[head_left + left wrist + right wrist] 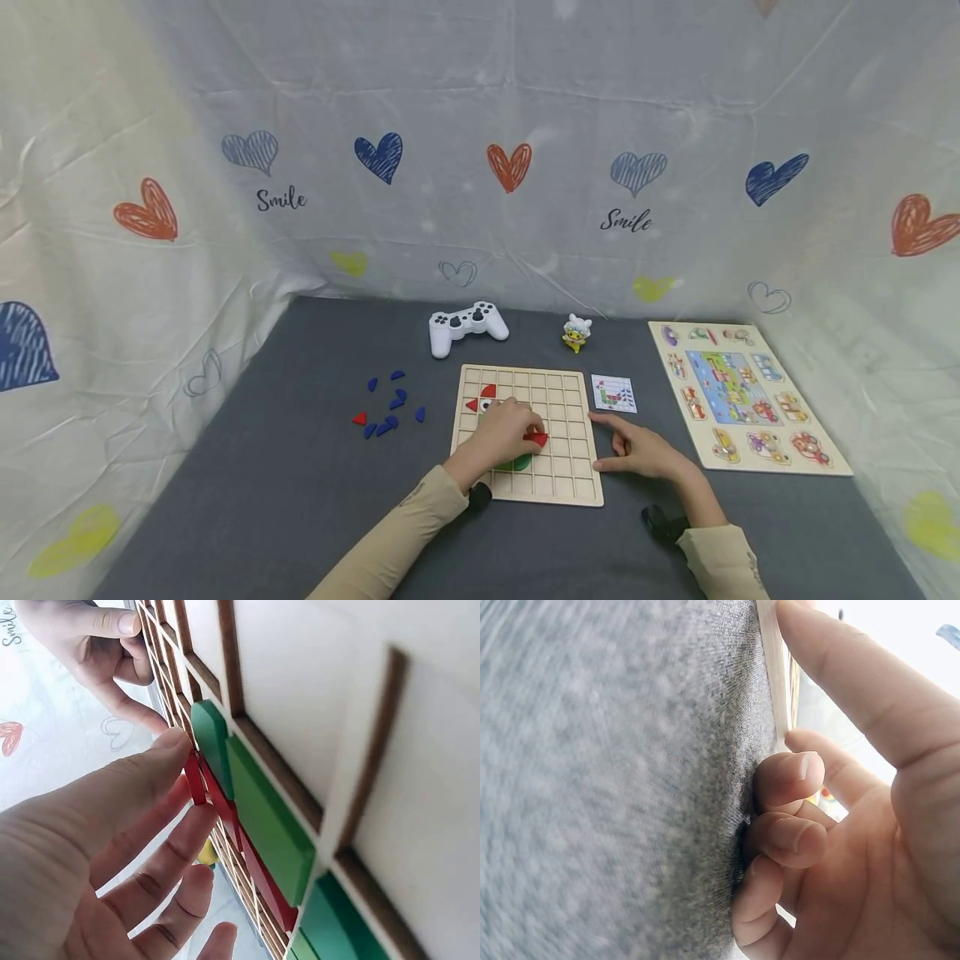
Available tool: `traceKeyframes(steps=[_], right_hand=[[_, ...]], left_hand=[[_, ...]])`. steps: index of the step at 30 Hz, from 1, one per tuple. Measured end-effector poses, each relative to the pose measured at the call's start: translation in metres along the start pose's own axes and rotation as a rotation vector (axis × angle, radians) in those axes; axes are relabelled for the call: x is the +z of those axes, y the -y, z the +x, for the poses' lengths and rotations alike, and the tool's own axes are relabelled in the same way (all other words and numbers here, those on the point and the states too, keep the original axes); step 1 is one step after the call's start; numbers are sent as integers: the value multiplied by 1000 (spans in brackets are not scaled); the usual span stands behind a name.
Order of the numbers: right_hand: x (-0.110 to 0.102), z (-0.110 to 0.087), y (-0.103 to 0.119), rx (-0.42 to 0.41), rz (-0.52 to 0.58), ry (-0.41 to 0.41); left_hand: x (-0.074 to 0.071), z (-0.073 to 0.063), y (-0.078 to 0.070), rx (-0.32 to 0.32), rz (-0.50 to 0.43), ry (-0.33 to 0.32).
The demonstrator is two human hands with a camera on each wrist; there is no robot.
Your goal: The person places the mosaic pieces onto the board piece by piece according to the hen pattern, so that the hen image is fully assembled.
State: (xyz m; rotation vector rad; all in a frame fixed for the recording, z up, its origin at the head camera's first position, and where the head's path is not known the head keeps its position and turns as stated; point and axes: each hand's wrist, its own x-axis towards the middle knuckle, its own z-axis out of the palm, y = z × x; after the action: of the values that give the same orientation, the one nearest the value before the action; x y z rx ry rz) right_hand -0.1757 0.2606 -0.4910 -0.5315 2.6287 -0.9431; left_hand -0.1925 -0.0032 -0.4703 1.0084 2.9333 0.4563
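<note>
My left hand [504,435] is over the wooden grid board [566,487]. Its thumb and a finger pinch a small flat red block [195,780], tilted on edge close to the grid in the left wrist view. Beside the block lie a light green block [268,821], a dark green block [211,739] and more red ones, set in the cells. The hand hides part of the pattern in the head view. My right hand [643,452] rests at the board's right edge, thumb and index finger spread apart along it, its other fingers bent near the grey cloth [630,787].
Several blue blocks [392,423] and a red triangle [360,418] lie left of the board. A pattern card [613,393] sits right of it. Farther back are a white game controller [468,325] and a small figurine [576,332]. A picture puzzle [750,450] lies far right.
</note>
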Motion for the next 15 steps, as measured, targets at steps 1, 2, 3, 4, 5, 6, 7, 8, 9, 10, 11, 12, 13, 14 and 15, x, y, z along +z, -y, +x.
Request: traceKeyframes(steps=[1,2,3,4,5,6,7,8,9,10,11,12,13,14,15], right_hand=[[0,0,0,1,1,1],[0,0,0,2,2,1],[0,0,0,4,3,2],[0,0,0,5,4,3],[0,0,0,7,5,3],[0,0,0,7,4,4],[0,0,0,6,3,5],[-1,0,1,6,2,5],[-1,0,1,5,0,5],[-1,0,1,4,-1,6],[-1,0,1,3,-1,6],[-1,0,2,1,-2,5],[-1,0,2,0,-2,5],[-1,0,2,0,-3,4],[-1,-1,2,-1,-2,4]], left_hand=[[0,0,0,0,0,0],[0,0,-1,0,2,0],[0,1,-1,1,7,1],[1,1,-1,2,15,2],[0,1,-2,3,23,3],[1,1,-2,4,23,3],[1,1,-2,4,25,5],[1,1,-2,5,27,6],[1,1,-2,7,28,7],[1,1,-2,7,26,7],[2,1,-2,8,23,7],[2,1,-2,9,22,7],[2,1,-2,9,23,8],[2,1,-2,10,24,6],[2,1,-2,10,25,4]])
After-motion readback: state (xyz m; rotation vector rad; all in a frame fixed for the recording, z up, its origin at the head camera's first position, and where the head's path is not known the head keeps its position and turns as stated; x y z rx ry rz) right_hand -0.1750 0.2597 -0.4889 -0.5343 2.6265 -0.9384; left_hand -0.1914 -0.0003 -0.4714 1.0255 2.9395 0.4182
